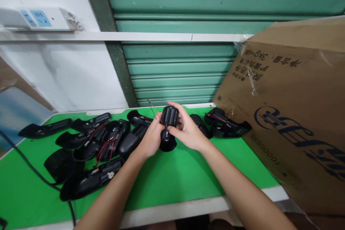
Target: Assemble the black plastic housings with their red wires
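Both hands hold one black plastic housing (170, 116) above the green mat. Its upper part shows long rounded slots like a battery compartment, and its lower end flares into a glossy cup. My left hand (153, 134) grips the left side, with thin red and dark wires (154, 107) rising beside its fingers. Wrapped round the right edge is my right hand (187, 125), its thumb pressed near the narrow middle of the housing. What the thumbs touch there is too small to make out.
Several similar black housings (91, 179) with red wires lie at the left; more housings (229, 125) lie at the right. A large cardboard box (291, 107) borders the green mat (199, 176). A black cable (29, 165) crosses the left side. Behind is a green shutter (175, 68).
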{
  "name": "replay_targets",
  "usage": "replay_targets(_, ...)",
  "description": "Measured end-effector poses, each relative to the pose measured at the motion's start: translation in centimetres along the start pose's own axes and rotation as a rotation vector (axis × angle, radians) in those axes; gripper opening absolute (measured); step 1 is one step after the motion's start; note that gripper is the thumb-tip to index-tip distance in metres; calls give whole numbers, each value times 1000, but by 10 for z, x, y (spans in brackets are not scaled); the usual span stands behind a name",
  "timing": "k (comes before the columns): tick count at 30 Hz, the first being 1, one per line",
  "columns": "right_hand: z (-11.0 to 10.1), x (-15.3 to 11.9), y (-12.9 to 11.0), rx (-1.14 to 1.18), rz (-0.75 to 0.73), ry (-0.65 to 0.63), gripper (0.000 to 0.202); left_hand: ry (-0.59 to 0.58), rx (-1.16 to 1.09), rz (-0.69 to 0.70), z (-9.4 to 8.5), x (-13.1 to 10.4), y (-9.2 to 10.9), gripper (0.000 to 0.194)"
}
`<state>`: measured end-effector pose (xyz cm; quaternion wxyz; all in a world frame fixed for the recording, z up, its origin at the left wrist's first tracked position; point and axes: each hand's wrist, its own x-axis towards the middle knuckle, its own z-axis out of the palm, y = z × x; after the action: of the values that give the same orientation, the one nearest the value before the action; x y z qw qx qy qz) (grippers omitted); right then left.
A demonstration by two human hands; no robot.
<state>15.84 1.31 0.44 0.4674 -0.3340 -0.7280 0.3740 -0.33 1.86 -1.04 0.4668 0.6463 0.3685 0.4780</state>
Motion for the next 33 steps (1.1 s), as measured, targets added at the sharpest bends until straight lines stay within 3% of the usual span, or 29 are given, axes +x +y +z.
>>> replay_targets(11, -7, 1, -1, 83, 83, -20, 69, -80, 3, -57, 0, -4, 12, 42)
replay_targets(21, -10, -2, -4, 171, 108, -117, 69, -173, 197, 40, -5, -6, 12, 38)
replay_targets(33, -2, -5, 1, 75, 84, -51, 65, -165, 313, 28, -5, -7, 12, 47)
